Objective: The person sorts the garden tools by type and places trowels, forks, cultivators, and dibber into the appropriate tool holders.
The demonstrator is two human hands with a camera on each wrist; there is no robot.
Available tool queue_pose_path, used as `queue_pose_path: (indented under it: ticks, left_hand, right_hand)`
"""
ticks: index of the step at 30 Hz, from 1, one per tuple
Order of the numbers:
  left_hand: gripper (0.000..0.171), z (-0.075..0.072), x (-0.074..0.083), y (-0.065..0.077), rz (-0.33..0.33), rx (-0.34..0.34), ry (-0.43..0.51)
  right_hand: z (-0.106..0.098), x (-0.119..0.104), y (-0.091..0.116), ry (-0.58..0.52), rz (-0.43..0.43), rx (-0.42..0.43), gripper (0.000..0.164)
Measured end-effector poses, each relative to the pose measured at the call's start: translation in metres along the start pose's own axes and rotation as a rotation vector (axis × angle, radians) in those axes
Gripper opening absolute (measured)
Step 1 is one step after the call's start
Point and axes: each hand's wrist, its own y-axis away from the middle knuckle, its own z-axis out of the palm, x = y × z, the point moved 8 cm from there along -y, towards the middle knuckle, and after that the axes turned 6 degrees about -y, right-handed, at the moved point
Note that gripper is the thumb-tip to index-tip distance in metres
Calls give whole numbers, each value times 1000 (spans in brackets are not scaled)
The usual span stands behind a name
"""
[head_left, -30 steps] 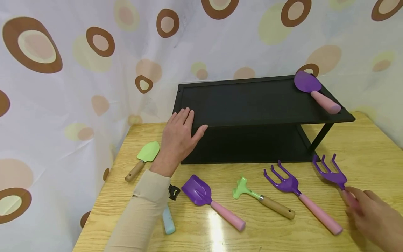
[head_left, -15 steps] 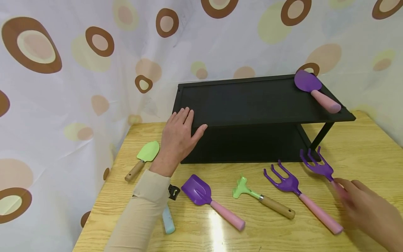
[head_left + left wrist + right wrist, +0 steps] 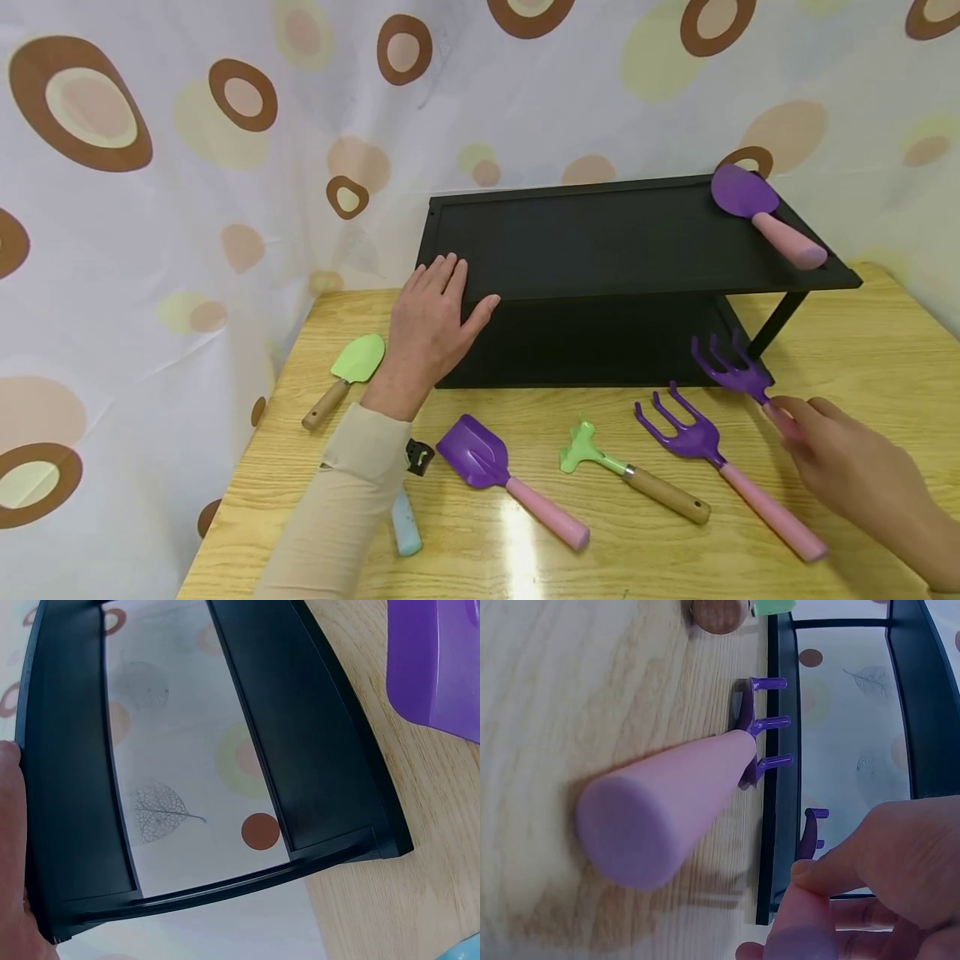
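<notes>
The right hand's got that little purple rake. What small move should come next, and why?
Probably ease the rake forward onto the right end of the lower shelf. The right hand grips its pink handle, its prongs appear right by that end, and the left hand rests on the top shelf, perhaps for steadiness.

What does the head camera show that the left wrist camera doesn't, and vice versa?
Only the head view: the right hand holding a pink-handled, three-pronged purple fork, a second such fork, a purple round-bladed trowel, a lime-green trowel and a lime-green hand tool.

Only the left wrist view: a slim black bar across the left end of the black two-tier shelf.

Both: that shelf, the left hand and a purple square-bladed shovel, cropped in the wrist view.
</notes>
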Motion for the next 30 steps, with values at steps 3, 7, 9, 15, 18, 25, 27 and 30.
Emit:
queue_pose_path:
  ticks: [3,7,9,15,18,25,27,30]
  left_hand:
    - [70,0,0,0,-2,0,-2]
    - [70,-1,0,0,-3,-1,-1]
    - [70,-1,0,0,-4,-3,-2]
    - [70,1,-1,0,-12,-10,-5]
    - [70,1,0,0,-13,-6,-3]
    - [71,1,0,0,-15,1,-9]
    - [70,1,0,0,-14,5,-10]
    - [70,1,0,1,-16,7,-13]
  right_hand:
    - [-1,-1,-5,-6,-34,36,43]
    - [2,0,-14,-22,-42,45,38]
    - [4,2,-19,-34,-33,29,36]
    - [9,4,-33,-59,1,-26,35]
    - [9,1,-41,-70,-3,-23,30]
    - [10,-5,-57,-94,0,-19,14]
    - [12,-6,-60,-103,8,-25,14]
    - [14,-8,-64,-113,-6,8,17]
